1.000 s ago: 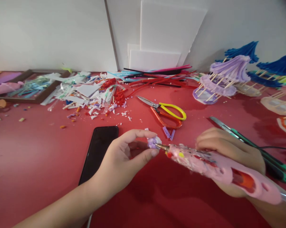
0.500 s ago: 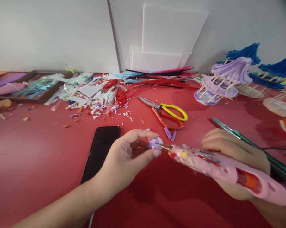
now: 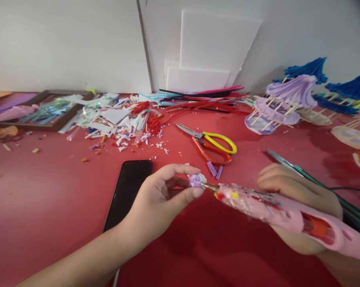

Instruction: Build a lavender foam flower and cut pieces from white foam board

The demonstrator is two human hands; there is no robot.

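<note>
Between thumb and fingers, my left hand (image 3: 165,195) pinches a small purple and white piece (image 3: 195,180). My right hand (image 3: 299,199) is wrapped round a pink glue gun (image 3: 275,207), whose body hides part of the fingers. The gun's metal tip points left and meets the right side of the small piece. Scissors (image 3: 211,143) with one yellow and one red handle lie open just beyond the hands, with short purple bits (image 3: 212,169) by the red handle. A black phone (image 3: 129,191) lies left of my left hand, partly under the wrist.
Foam and stick scraps (image 3: 117,119) are heaped at the back left, beside a brown frame (image 3: 42,127). Coloured fuzzy stems (image 3: 198,99) lie before white boards (image 3: 218,44). A purple-roofed model (image 3: 290,93) stands at the right, behind a green-handled cutter (image 3: 311,177).
The view has shifted very slightly. Both hands keep their holds, and the glue gun's tip stays at the small piece.
</note>
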